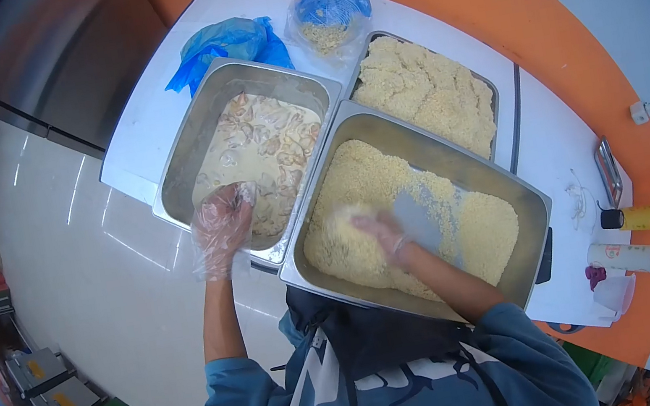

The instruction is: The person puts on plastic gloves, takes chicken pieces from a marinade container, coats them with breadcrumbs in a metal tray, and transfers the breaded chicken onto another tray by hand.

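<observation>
My left hand, in a clear plastic glove, hangs over the near end of a deep metal pan. Its fingers are curled in, and whatever they may hold is hidden. Pieces of what looks like raw meat lie in pale, creamy batter in that pan. My right hand is down in a second metal pan, among pale yellow crumbs. Motion smears its fingers, so their grip does not show. Bare grey pan bottom shows beside this hand.
Behind the crumb pan stands a tray heaped with crumb-coated food. Blue plastic bags and a clear bag of crumbs lie at the back of the white table. A yellow can and a paper roll are at the right.
</observation>
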A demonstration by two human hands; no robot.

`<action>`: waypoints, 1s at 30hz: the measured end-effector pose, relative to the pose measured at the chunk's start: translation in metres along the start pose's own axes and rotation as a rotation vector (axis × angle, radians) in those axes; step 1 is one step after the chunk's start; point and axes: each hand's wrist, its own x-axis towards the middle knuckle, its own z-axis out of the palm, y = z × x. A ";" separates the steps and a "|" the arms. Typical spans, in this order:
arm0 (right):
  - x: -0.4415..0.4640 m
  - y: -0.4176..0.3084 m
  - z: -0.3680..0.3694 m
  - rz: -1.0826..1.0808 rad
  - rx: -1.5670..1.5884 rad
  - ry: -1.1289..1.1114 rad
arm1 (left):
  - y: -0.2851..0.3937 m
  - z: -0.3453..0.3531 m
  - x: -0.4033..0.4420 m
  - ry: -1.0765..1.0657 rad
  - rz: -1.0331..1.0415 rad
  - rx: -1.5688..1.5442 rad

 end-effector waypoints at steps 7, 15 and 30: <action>-0.002 -0.024 0.008 -1.056 -1.442 0.106 | 0.003 0.000 0.001 0.019 0.032 -0.029; 0.003 -0.044 -0.004 -1.094 -1.529 0.135 | -0.003 0.002 -0.001 0.013 0.055 -0.013; 0.020 -0.059 0.025 -0.882 -1.369 0.194 | 0.004 -0.004 -0.002 -0.024 0.064 0.032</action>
